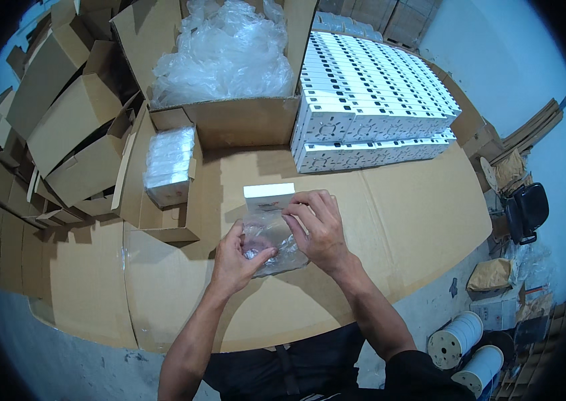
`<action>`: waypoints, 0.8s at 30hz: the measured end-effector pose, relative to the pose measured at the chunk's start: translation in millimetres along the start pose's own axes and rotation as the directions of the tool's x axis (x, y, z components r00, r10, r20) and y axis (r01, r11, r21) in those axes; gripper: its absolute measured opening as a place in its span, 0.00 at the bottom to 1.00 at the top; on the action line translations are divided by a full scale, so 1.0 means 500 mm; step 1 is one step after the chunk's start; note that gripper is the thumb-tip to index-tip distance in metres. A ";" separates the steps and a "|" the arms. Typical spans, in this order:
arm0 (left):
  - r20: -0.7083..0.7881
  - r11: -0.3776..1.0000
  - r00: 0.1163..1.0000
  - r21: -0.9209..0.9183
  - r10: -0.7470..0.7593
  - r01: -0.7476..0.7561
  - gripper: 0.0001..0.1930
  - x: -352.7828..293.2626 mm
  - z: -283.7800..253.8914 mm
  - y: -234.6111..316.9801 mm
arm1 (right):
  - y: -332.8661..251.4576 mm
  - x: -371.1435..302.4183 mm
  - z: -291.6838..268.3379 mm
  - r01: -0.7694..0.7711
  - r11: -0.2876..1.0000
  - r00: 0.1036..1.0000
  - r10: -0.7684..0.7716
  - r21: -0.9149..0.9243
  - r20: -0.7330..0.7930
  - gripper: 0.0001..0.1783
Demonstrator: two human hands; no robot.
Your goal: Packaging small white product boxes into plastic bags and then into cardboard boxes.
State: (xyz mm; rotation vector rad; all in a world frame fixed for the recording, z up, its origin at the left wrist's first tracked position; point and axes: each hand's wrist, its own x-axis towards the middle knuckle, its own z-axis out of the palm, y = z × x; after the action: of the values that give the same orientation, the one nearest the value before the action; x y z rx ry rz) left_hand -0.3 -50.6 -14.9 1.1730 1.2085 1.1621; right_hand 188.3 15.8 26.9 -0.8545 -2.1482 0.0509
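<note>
While the left hand [237, 259] pinches the near-left part of a clear, crinkled plastic bag [266, 235], thumb on top and fingers at its edge, the right hand [317, 230] has its fingers curled and nearly closed at the bag's far-right edge; can't tell how firmly it grips. Bag sits between both hands, over the tabletop. White rectangular cardboard box [269, 194] is at the bag's far edge, just beyond the left fingertips and beside the right knuckles; unclear if its near end is inside the bag. Farther left: open brown cardboard tray [191, 212] with plastic-wrapped silvery-white packs [168, 164]. Beyond: large brown carton [246, 119] of loose clear plastic bags [226, 57]; far right, stacked white printed boxes [376, 100]. Under everything, brown cardboard-covered tabletop [390, 227].
</note>
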 end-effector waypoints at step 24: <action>0.056 0.988 0.998 0.149 0.035 -0.043 0.32 -0.006 -0.008 0.015 | -0.016 0.133 -0.091 -0.213 0.941 0.612 -0.081 0.263 0.787 0.10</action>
State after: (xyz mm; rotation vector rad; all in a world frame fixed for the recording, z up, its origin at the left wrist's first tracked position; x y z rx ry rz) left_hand -4.4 -53.3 -7.3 1.3374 1.2545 1.0771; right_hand 185.9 38.1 104.7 -0.7784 -2.7944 0.9928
